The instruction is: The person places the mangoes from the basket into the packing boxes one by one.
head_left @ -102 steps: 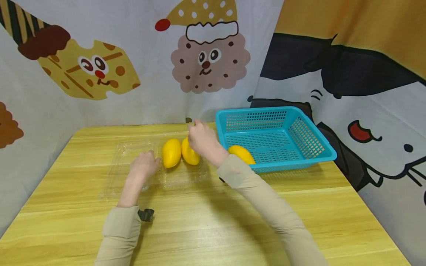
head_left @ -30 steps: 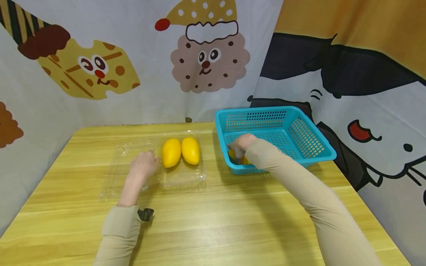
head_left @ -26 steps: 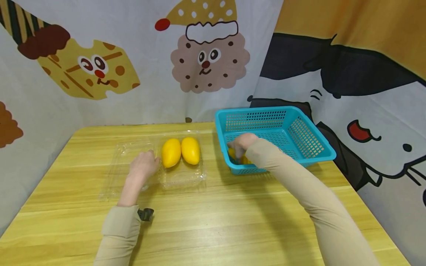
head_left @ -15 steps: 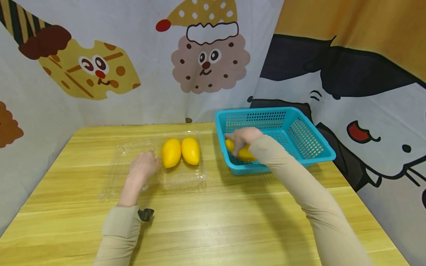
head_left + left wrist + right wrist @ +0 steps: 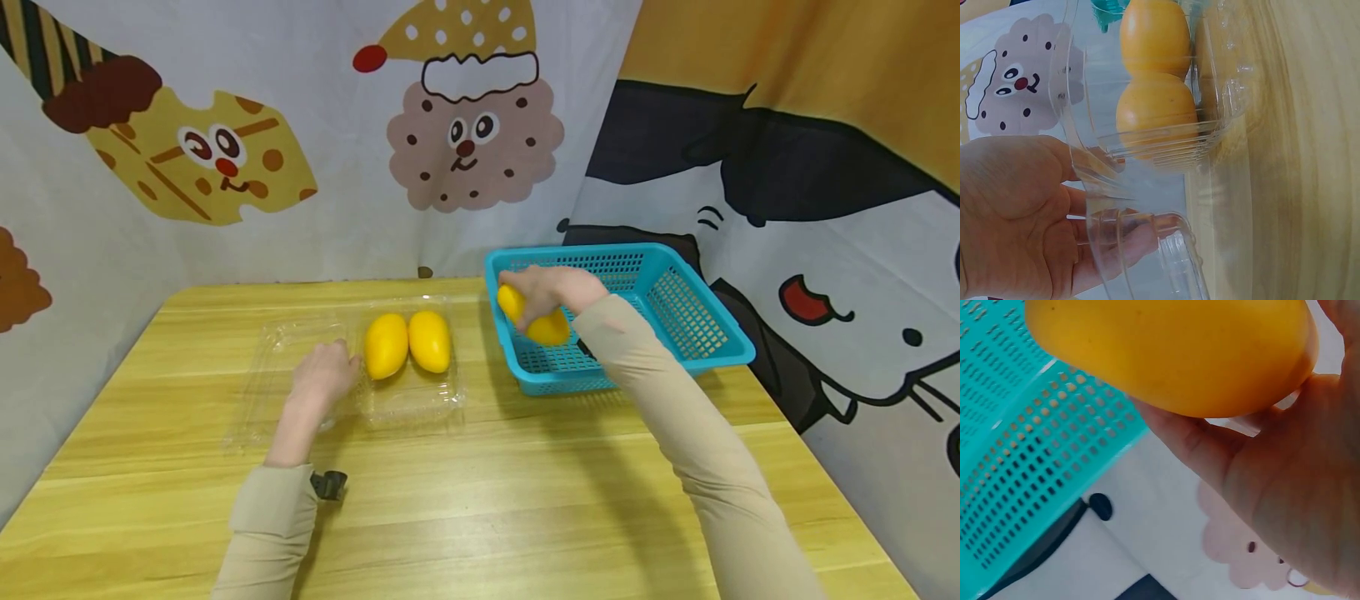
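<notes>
Over the left part of the blue basket (image 5: 585, 383), the right hand (image 5: 546, 287) grips a yellow fruit (image 5: 551, 327), its thumb and fingers pressed against the smooth skin. From the right wrist, the basket's perforated wall shows beyond the fruit. Well to the left of the basket, the left hand (image 5: 326, 373) touches a clear plastic container (image 5: 408, 404) near the join between its tray and its opened lid (image 5: 273, 375). Some of its fingers show through the plastic in the left wrist view, but whether they grip it cannot be told. The two hands are well apart.

Nearer to the basket than the left hand, two more yellow fruits, one on the left (image 5: 386, 346) and one on the right (image 5: 430, 342), lie side by side and touching in the container's tray. Basket and container both stand on the wood-grained tabletop (image 5: 465, 517), with a gap between them. Behind the basket hangs a printed cloth (image 5: 337, 242) with cartoon figures, a cookie in a spotted hat among them. To the front and left of the basket, a small black device (image 5: 328, 484) sits at the left wrist, beside a beige sleeve (image 5: 273, 504).
</notes>
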Motion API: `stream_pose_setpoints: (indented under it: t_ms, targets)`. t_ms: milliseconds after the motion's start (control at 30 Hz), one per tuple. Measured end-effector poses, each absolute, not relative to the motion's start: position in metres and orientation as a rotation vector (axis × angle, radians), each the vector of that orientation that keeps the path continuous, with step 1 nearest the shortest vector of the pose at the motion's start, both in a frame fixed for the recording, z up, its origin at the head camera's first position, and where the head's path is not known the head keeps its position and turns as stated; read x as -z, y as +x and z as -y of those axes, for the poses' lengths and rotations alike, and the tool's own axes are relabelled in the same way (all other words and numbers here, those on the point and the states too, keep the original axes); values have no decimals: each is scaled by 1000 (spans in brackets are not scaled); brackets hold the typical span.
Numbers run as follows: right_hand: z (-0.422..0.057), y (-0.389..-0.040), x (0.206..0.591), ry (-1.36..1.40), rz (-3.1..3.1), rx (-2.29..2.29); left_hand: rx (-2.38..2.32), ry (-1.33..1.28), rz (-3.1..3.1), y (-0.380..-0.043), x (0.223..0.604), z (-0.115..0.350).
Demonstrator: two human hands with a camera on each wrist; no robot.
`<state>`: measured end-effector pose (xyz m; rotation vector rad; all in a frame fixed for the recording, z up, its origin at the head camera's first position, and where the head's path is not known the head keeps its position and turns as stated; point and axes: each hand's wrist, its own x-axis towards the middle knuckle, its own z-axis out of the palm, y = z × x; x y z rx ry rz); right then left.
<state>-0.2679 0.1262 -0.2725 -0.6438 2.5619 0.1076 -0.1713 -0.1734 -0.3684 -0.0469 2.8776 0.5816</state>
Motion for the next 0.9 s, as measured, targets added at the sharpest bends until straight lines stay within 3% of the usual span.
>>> stream_pose_setpoints:
  t_ms: [500,900]
  targets:
    - [-88,-241,254,-844,-2640,-69,-566,-59,-2878,-172,369,173]
    - [-43,-219,262,-1110,-2621,-50,-553,-68,-2882,-171,367,172]
